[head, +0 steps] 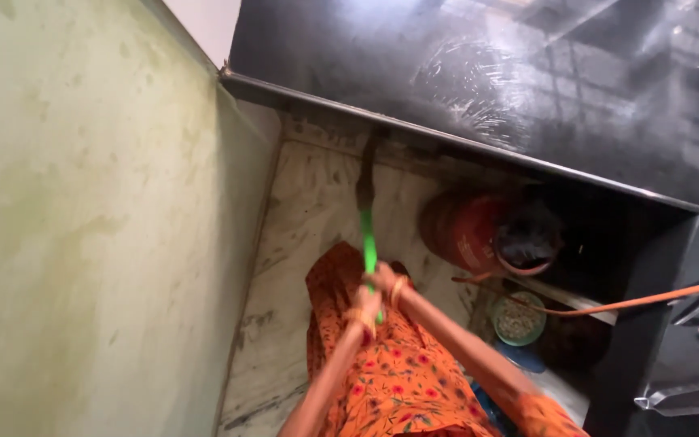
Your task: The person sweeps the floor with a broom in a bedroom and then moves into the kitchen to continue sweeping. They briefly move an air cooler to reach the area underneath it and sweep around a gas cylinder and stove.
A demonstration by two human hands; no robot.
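Both hands, the left hand (364, 307) below the right hand (386, 279), are clamped on the green handle of a broom (366, 214), angling its dark bristles into the floor (309, 210) corner under the black counter (479, 73), beside a red gas cylinder (467, 231).

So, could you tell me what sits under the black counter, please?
A red gas cylinder stands under the black counter, with a green bowl beside it. Farther back is too dark to see.
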